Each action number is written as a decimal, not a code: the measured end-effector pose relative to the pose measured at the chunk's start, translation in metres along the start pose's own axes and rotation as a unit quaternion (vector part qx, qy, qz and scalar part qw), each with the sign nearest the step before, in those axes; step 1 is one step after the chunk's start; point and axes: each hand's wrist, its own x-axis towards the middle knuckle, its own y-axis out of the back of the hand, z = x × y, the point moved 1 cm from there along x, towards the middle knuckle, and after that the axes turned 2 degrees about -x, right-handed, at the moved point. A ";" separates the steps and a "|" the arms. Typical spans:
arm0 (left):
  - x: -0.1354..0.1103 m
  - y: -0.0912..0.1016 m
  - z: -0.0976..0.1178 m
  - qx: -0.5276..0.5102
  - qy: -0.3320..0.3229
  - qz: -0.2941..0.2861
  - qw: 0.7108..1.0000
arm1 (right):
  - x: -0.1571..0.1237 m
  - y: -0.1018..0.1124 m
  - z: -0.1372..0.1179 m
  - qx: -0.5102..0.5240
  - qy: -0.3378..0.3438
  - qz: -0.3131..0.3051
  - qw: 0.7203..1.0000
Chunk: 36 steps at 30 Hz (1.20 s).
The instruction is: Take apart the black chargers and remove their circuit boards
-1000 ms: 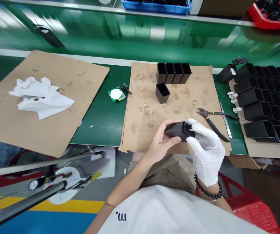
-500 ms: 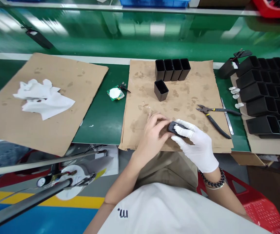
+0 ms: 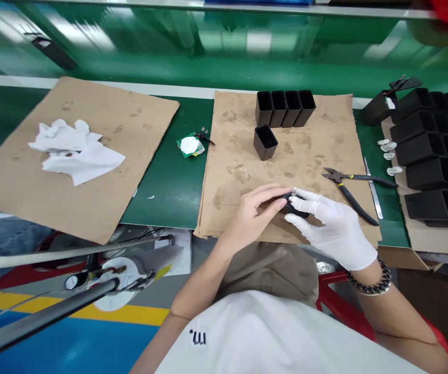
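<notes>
Over the front of the right cardboard sheet (image 3: 227, 182), both hands hold a small black case (image 3: 297, 206), mostly hidden by fingers. My bare left hand (image 3: 253, 215) is closed on its left side, thumb and fingertips pressed on it. My right hand (image 3: 331, 223), in a white glove, grips it from the right with fingers on its top. Beyond them stands one open-topped black case (image 3: 265, 142), and behind that a row of several more black cases (image 3: 285, 109). Diagonal cutters (image 3: 348, 189) lie with handles spread, right of the gloved hand.
Metal tweezers (image 3: 372, 189) lie beside the cutters. Rows of black cases (image 3: 434, 202) fill the right side, near white blobs (image 3: 390, 156). A green circuit board (image 3: 190, 146) with a white disc sits left of the sheet. White crumpled cloth (image 3: 79, 156) rests on another cardboard sheet (image 3: 103, 213).
The view has shifted slightly. My left hand's fingers have stretched further over the case's top, and its thumb now presses the near side. Both hands still hold the case.
</notes>
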 end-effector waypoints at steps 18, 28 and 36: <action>-0.014 0.009 -0.013 0.003 -0.013 0.193 0.981 | 0.005 0.011 0.004 -0.119 0.044 0.033 0.991; -0.007 -0.017 -0.009 -0.079 0.008 0.056 0.995 | -0.007 -0.002 -0.001 -0.073 -0.010 0.011 0.997; 0.001 -0.017 -0.007 -0.022 -0.027 0.049 0.998 | 0.004 0.006 -0.008 -0.072 -0.014 0.002 0.997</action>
